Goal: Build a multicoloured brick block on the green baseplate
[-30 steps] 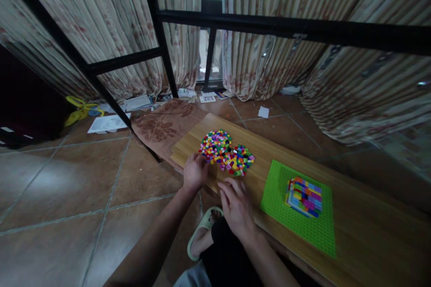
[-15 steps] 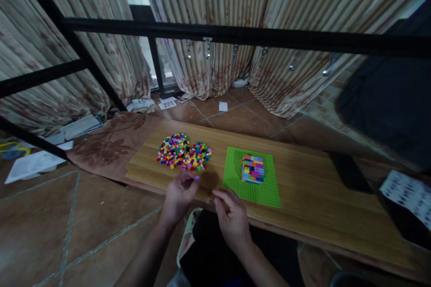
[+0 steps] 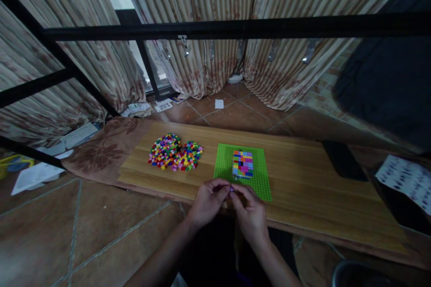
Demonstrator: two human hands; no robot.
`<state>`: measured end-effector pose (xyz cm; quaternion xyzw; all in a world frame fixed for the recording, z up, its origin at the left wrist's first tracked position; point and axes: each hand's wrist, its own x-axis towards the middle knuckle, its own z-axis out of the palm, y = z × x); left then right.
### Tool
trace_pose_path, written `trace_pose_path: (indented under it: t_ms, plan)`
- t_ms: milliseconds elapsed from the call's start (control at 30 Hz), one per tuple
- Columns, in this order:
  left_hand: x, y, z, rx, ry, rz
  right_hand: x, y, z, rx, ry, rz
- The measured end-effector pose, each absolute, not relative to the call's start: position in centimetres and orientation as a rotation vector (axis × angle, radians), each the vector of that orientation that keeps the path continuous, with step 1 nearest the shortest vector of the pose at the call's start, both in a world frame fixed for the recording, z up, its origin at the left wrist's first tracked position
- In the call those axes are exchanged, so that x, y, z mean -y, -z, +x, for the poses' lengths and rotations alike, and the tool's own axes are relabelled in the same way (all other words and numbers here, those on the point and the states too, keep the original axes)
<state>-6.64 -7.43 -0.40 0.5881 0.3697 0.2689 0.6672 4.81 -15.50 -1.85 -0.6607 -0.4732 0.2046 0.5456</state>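
My left hand (image 3: 209, 202) and my right hand (image 3: 249, 208) meet at their fingertips over the table's near edge. Both are closed in a pinch on one small purple toy brick (image 3: 231, 189), mostly hidden by the fingers. Just beyond them lies a green studded baseplate (image 3: 261, 168). On it stands a low block built of many coloured bricks (image 3: 243, 164), its top a patchwork of pink, orange, blue and purple. To the left, a loose pile of small coloured bricks (image 3: 168, 152) is spread on the wood.
The long wooden table (image 3: 299, 175) has a brown patterned cloth (image 3: 101, 152) at its left end. A dark phone-like slab (image 3: 343, 160) and a printed sheet (image 3: 406, 181) lie at the right. A black metal rail (image 3: 215, 29) crosses in front of the striped curtains (image 3: 202, 0).
My left hand has moved right from beside the brick pile, bringing the purple brick. My right hand has come to meet it, and both now pinch the brick. The view has shifted slightly.
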Motion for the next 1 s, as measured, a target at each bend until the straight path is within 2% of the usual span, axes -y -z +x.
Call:
trace_pose_path:
  t_ms: [733, 1000]
  plan:
    - [6.0, 0.4, -2.5, -0.99, -0.773, 1.529, 12.9, 4.3, 5.6, 0.85, -0.296, -1.62]
    - [5.1, 0.1, -1.4, -1.03, -0.771, 1.742, 11.8, 4.6, 6.1, 0.882, -0.121, -1.685]
